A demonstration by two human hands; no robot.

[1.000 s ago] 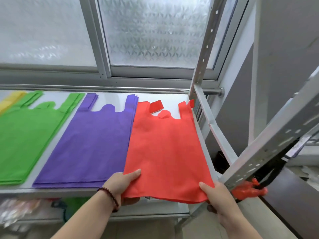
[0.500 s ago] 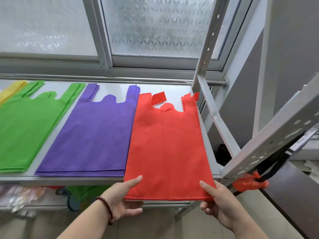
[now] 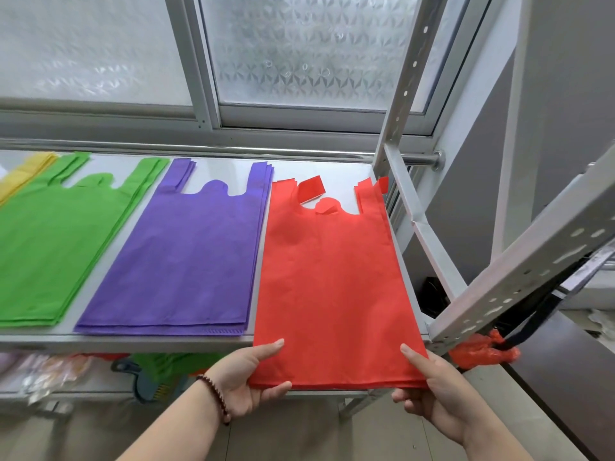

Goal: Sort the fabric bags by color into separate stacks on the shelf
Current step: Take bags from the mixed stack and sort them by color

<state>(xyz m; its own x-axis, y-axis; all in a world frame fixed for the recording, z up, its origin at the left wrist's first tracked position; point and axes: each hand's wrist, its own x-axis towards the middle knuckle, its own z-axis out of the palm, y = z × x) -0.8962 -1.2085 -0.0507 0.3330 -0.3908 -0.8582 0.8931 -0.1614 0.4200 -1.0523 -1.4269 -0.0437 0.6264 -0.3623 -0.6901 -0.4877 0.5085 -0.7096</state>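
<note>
Here both thumbs lie on top and the fingers curl beneath: the left hand (image 3: 248, 377) and right hand (image 3: 432, 390) pinch the red stack's (image 3: 332, 277) near edge, which overhangs the shelf (image 3: 133, 341) beside the purple stack (image 3: 186, 261). Best to slide it square and level, edges aligned.

We see a grey shelf (image 3: 159, 342) bearing yellow bags (image 3: 25, 171), green bags (image 3: 50, 247), purple bags (image 3: 189, 261) and red bags (image 3: 329, 277) side by side.
</note>
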